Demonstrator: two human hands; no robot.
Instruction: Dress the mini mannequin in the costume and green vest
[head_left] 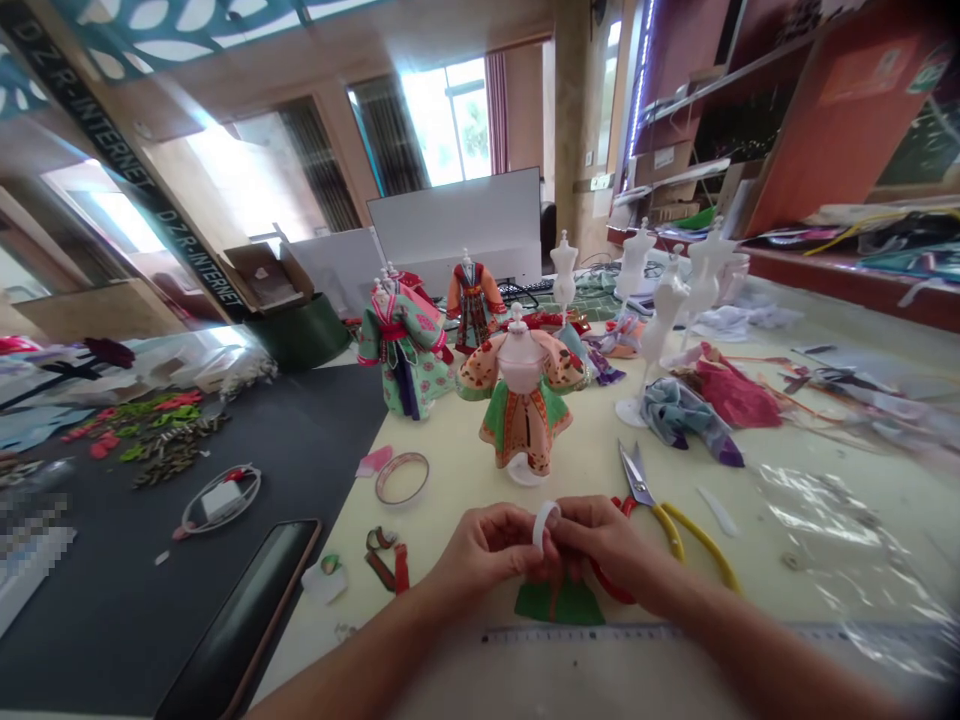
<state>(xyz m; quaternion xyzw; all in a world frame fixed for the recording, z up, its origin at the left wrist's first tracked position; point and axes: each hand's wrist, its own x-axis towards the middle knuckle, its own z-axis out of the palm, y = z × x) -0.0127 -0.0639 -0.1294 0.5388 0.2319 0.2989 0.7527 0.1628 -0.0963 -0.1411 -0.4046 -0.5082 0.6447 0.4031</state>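
Observation:
My left hand (486,548) and my right hand (611,545) meet in front of me, both pinched on a small white tape ring (545,521). A green and red piece of cloth (561,600) lies on the table under my hands. Directly behind the hands stands a small mannequin in an orange and green dress (523,400). Scissors with yellow and red handles (660,500) lie just right of my right hand.
More dressed mannequins (405,345) and bare white ones (667,310) stand farther back among cloth scraps. A clear tape roll (402,477), a dark phone (244,610), a ruler (675,632) along the near edge and clear plastic wrap (825,520) surround the work spot.

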